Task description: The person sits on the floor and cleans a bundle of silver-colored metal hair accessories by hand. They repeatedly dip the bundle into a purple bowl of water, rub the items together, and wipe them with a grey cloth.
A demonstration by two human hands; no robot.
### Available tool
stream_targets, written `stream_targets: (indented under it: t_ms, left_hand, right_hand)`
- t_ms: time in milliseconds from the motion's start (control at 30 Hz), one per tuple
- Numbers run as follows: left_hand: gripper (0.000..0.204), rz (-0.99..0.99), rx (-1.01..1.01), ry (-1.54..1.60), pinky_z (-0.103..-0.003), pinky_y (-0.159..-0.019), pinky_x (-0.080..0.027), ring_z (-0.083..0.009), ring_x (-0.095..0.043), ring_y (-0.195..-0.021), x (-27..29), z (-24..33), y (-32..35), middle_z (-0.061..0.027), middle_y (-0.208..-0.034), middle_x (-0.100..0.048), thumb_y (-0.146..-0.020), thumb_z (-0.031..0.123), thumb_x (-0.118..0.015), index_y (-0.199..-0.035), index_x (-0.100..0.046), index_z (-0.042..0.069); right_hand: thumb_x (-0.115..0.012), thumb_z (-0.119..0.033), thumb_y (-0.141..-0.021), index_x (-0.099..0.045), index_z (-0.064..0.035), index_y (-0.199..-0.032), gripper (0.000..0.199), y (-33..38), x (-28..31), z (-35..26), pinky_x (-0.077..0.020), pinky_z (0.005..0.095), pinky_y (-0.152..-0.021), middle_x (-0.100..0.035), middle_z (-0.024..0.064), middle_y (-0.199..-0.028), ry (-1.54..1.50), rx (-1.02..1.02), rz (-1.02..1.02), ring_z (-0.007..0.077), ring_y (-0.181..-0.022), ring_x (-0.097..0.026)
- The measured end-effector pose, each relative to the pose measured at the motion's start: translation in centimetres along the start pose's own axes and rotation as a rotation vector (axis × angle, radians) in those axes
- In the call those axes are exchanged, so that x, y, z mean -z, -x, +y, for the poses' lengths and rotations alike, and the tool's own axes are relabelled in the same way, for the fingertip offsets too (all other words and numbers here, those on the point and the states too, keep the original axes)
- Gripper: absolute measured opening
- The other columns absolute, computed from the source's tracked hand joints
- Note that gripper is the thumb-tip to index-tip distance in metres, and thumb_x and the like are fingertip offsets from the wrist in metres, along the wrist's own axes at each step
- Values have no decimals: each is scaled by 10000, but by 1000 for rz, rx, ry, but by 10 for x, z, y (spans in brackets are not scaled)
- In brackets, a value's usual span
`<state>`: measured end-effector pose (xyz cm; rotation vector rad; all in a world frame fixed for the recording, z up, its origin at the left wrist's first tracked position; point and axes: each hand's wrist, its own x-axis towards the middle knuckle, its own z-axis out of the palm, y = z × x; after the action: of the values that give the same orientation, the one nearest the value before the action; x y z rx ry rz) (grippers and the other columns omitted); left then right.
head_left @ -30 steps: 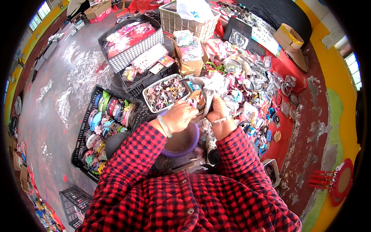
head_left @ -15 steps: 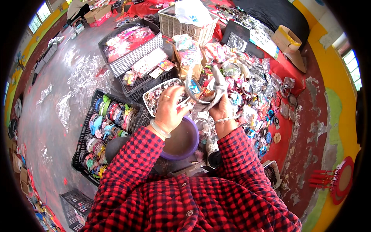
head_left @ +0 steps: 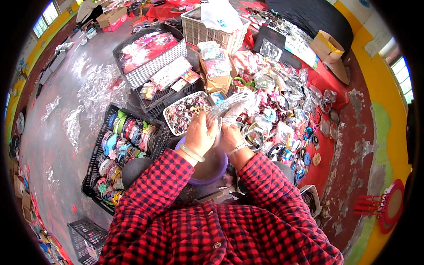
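Note:
Over a purple basin (head_left: 224, 170), my two hands are close together. A grey fabric headband (head_left: 235, 115), smeared by motion, sticks up and away from between them. My left hand (head_left: 199, 136) has its fingers bent in and pinched at the near end of the headband. Beside it, my right hand (head_left: 232, 138) is closed around the lower part. Something pale and see-through, perhaps a plastic bag, lies along the headband; I cannot tell for sure. Just beyond my left hand sits a white basket (head_left: 166, 115) full of hair accessories.
To the left stands a black crate (head_left: 95, 170) packed with colourful headbands. A heap of bagged accessories (head_left: 276, 119) spreads over red cloth at the right. Farther off are a grey crate (head_left: 154, 65), a cardboard box (head_left: 218, 83) and a beige crate (head_left: 190, 28).
My right hand has come down and left, bringing the headband with it. The left hand, open and apart before, has moved right and closed at the headband, which now points away from me.

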<state>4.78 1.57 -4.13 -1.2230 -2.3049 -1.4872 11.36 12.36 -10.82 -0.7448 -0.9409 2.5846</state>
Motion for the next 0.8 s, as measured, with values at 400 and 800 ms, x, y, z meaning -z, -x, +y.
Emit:
stream_targets:
  t_ms: [400,800]
  left_hand:
    - [233,-512,258,805,-186,-577,-392,-46,-482,-642,16,8,-4,15,-710,-545,-926,227,-471,-846,-558,26]
    - [256,-599,344,763,-178,-522,-381,-60,-519,-587,23,12,-10,-3,-664,-555,-922,265,-472,-877,-551,25]
  right_hand:
    - [-388,-122,-898,-550,-4,-822,215,15,-13,-12,-434,288,-474,-547,79,-630,-42,8,-12,192,-512,-521]
    - [-446,-62,-806,-594,34,-904,202,-16,21,-35,-452,286,-571,-611,71,-729,497,445,124,140,-618,-562]
